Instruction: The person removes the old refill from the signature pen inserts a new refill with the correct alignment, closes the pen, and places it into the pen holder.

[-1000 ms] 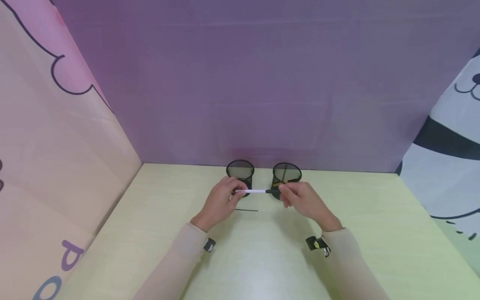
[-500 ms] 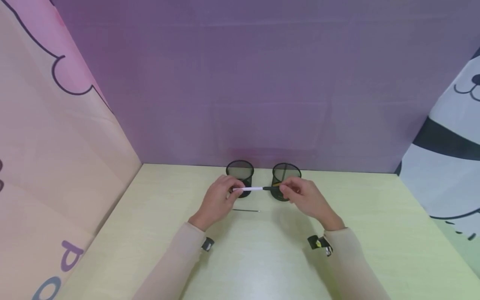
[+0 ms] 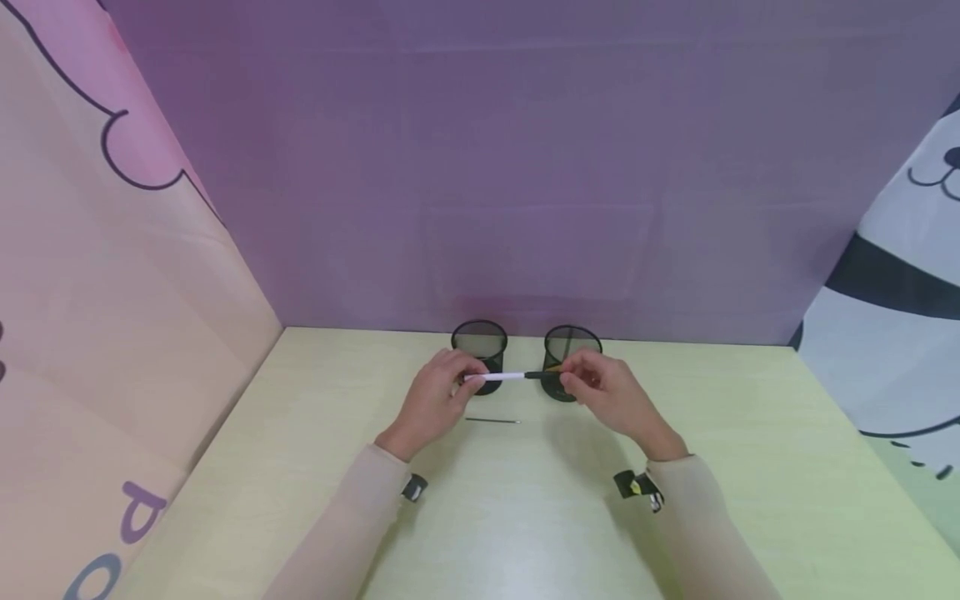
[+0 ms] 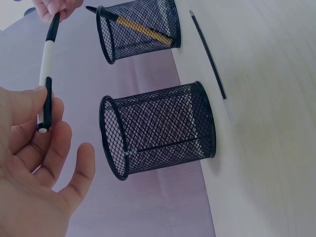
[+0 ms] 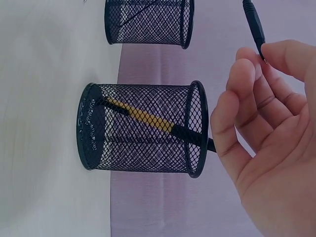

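A white ballpoint pen with a black grip and black clip lies level between both hands above the table. My left hand pinches its clip end between thumb and fingers, as the left wrist view shows. At the other end my right hand has thumb and fingertips at the pen's black tip. On the table below lies a thin dark pen refill with a clear end. Behind the hands stand two black mesh pen cups, the left cup and the right cup.
Inside the right cup leans a yellow and black pen, its black end jutting past the rim. Both cups stand near the table's back edge, against a purple backdrop. Printed panels rise at the left and right.
Both hands and the pen have shifted slightly up and to the left since a second ago. The right fingers have closed in at the tip. The refill and cups stay put.
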`<state>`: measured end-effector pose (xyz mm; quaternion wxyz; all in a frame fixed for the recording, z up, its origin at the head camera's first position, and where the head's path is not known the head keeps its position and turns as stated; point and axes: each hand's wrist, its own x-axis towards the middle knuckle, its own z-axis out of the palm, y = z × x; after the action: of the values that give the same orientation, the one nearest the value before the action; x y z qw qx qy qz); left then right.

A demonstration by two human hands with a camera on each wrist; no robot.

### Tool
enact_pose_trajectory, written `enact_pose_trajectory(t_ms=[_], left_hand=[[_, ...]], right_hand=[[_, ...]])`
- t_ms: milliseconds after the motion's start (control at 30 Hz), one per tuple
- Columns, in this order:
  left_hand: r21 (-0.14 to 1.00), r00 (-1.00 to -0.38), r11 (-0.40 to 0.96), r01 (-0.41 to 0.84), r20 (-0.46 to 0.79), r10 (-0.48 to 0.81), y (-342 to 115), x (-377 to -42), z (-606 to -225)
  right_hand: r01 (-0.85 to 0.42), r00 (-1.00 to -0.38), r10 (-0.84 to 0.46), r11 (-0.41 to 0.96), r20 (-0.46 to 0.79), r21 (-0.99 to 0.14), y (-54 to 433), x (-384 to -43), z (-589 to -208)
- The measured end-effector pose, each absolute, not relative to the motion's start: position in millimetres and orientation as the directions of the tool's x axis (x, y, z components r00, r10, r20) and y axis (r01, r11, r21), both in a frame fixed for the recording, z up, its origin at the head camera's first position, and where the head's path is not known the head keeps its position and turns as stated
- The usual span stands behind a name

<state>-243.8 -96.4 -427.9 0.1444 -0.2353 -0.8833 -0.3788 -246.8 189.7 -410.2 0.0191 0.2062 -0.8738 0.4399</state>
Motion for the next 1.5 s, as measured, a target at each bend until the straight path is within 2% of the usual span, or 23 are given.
enact_pose_trajectory(t_ms=[1500], left_hand=[[0.614, -0.842, 0.582, 0.533, 0.451, 0.296, -91.1, -240.4, -427.4]], right_hand=[[-0.424, -0.889, -0.405, 0.557, 0.212, -0.714, 189.9, -248.5, -412.2]])
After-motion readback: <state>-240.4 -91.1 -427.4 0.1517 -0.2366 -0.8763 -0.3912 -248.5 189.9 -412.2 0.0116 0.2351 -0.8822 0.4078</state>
